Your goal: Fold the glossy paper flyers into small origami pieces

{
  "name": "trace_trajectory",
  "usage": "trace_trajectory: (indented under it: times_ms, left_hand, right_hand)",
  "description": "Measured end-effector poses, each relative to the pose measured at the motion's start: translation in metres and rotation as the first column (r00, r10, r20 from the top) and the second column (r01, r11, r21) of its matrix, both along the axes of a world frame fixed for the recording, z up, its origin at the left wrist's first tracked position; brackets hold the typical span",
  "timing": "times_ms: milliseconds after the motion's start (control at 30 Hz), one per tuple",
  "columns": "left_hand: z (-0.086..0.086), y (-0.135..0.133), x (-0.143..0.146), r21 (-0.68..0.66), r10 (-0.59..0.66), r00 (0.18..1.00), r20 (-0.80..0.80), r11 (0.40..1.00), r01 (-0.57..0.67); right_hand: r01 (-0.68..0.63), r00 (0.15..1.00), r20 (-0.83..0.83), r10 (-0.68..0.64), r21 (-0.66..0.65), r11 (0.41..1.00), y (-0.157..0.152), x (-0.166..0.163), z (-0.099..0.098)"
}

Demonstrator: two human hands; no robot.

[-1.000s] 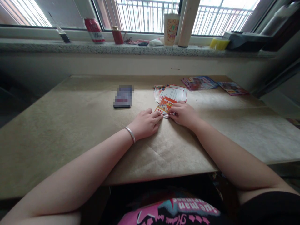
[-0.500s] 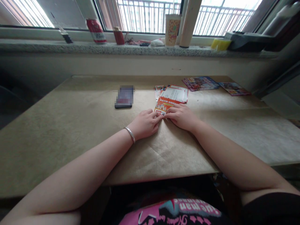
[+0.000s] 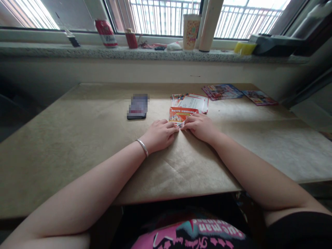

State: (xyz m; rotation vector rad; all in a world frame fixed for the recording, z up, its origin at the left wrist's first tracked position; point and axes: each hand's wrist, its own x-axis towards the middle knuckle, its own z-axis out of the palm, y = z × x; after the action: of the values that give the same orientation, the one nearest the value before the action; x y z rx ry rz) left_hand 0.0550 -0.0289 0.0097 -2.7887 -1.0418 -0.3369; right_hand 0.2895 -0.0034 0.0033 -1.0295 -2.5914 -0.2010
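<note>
An orange printed flyer (image 3: 181, 114) with white lettering lies on the table in front of me. My left hand (image 3: 161, 135) is at its near left edge, fingers curled and thumb side pressed to the paper. From the right, my right hand (image 3: 199, 127) pinches the same near edge, its fingertips close to those of the left. A small pale strip of paper shows between the fingertips. Just beyond the flyer, partly under it, lie overlapping white and printed papers (image 3: 193, 102). My fingers cover the flyer's lower edge, and my right hand its right corner.
Left of the papers lies a phone (image 3: 137, 107), its screen blurred out. Glossy leaflets (image 3: 223, 92) and another leaflet (image 3: 259, 98) rest at the table's far right. On the windowsill (image 3: 155, 55) stand a red can (image 3: 106, 33), a paper cup (image 3: 191, 33) and a yellow sponge (image 3: 244, 48).
The flyer has turned and shifted slightly to the left, now lying straighter. Both hands stay at its near edge, fingertips moved a little.
</note>
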Motion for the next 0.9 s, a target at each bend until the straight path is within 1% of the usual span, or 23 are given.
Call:
trace_trajectory:
  times_ms: [133, 300, 500, 567, 900]
  left_hand:
    - [-0.001, 0.001, -0.001, -0.033, 0.005, 1.000, 0.005, 0.999, -0.005]
    - [0.003, -0.001, 0.001, -0.055, 0.017, 1.000, -0.012, 0.998, -0.018]
    - [0.006, -0.003, 0.001, -0.057, 0.027, 0.999, -0.025, 0.998, -0.028]
    - [0.005, -0.003, 0.000, -0.051, 0.023, 0.999, -0.028, 0.998, -0.025]
    - [0.000, 0.000, -0.003, -0.037, -0.018, 1.000, -0.013, 0.999, 0.017]
  right_hand:
    - [0.060, 0.997, -0.052, -0.062, -0.050, 0.997, 0.004, 0.008, 0.000]
    - [0.038, 0.997, -0.060, -0.046, -0.128, 0.991, 0.009, 0.016, 0.005]
    - [0.041, 0.998, -0.040, -0.047, -0.135, 0.990, 0.011, 0.022, 0.010]
    - [0.066, 0.997, -0.038, -0.072, -0.128, 0.990, 0.014, 0.028, 0.009]
    - [0.134, 0.987, -0.060, -0.149, -0.202, 0.970, 0.030, 0.061, -0.002]
